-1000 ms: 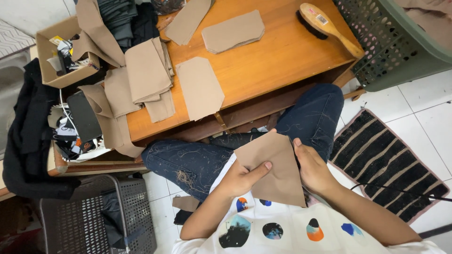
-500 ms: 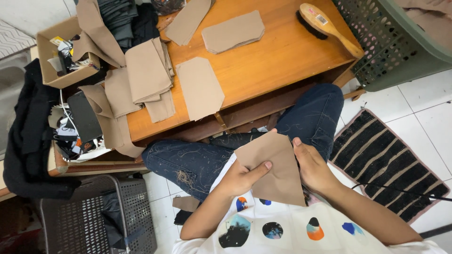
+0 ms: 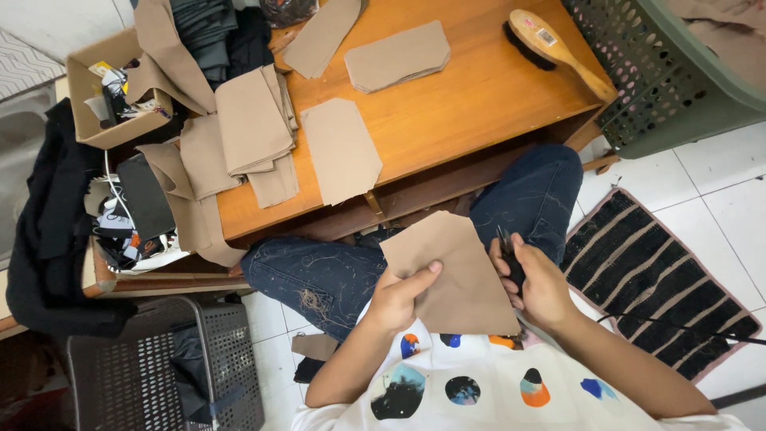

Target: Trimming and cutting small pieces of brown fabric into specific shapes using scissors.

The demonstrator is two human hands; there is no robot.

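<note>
While the left hand (image 3: 395,299) pinches the tan fabric piece (image 3: 455,271), the right hand (image 3: 536,283) grips small dark snips (image 3: 508,257). I'd keep that cloth taut and trim close.

bright, even light; sharp focus

A small home sewing or tailoring workshop: the low wooden table (image 3: 479,104) carries stacks of cut tan fabric pieces (image 3: 255,120) and a wooden brush (image 3: 558,48). Left of the table sits a cardboard box (image 3: 88,88) of odds and ends (beside dark cloth heaps); right of it, a green plastic basket (image 3: 678,88) on white tiled floor (image 3: 718,191).
</note>
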